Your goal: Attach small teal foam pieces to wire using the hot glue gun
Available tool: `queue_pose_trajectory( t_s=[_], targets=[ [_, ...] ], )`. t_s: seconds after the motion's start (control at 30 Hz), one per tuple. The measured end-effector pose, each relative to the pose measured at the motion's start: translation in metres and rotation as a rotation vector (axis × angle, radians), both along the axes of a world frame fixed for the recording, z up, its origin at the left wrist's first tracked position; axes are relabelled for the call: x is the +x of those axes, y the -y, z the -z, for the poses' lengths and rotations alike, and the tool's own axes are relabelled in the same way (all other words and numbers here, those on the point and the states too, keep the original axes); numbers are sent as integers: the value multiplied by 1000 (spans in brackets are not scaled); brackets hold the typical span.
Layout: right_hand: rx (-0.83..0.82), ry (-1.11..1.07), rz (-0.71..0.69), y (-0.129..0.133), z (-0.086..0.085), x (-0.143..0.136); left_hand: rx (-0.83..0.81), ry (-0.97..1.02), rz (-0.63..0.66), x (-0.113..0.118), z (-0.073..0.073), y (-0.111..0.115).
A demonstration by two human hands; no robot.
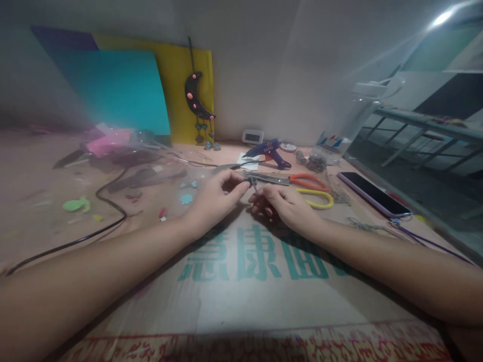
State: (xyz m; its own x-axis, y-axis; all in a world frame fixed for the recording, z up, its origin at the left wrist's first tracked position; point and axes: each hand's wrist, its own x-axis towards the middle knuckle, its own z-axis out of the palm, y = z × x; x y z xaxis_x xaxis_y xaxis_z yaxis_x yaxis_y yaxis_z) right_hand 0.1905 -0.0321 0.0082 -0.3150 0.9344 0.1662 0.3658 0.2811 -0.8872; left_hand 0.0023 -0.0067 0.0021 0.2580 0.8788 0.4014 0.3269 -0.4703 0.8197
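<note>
Near the middle of the view, my left hand (223, 196) pinches a small dark piece (252, 180) between thumb and fingers. Just right of it, my right hand (283, 203) has its thumb and forefinger pressed together at the lower end of this piece, its other fingers curled beneath. The piece is too small and blurred to name. Both hands hover over cardboard (241, 301) with green printed characters. Behind them lie scissors with orange handles (309, 181) and a yellow handle loop (320, 199).
A blue glue gun (269, 151) lies behind the scissors, its dark cable running left. A phone (373, 193) and a clear plastic jug (339, 125) stand at right. A moon ornament (194, 95) hangs on a yellow board. Plastic bags and scraps lie left.
</note>
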Motion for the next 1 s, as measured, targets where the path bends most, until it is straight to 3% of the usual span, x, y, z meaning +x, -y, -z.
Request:
queue_pose_trajectory(
  t_s=[0.17, 0.5, 0.7, 1.0],
  targets=[
    [128, -68, 130, -7, -1, 4, -26, 4, 70, 0, 0, 0],
    [90, -11, 111, -4, -2, 0, -159, 80, 180, -1, 4, -2],
    [285, 185, 100, -2, -3, 0, -127, 16, 134, 0, 0, 0],
    [283, 201, 80, -2, -2, 0, -104, -24, 139, 1, -1, 0]
  ],
)
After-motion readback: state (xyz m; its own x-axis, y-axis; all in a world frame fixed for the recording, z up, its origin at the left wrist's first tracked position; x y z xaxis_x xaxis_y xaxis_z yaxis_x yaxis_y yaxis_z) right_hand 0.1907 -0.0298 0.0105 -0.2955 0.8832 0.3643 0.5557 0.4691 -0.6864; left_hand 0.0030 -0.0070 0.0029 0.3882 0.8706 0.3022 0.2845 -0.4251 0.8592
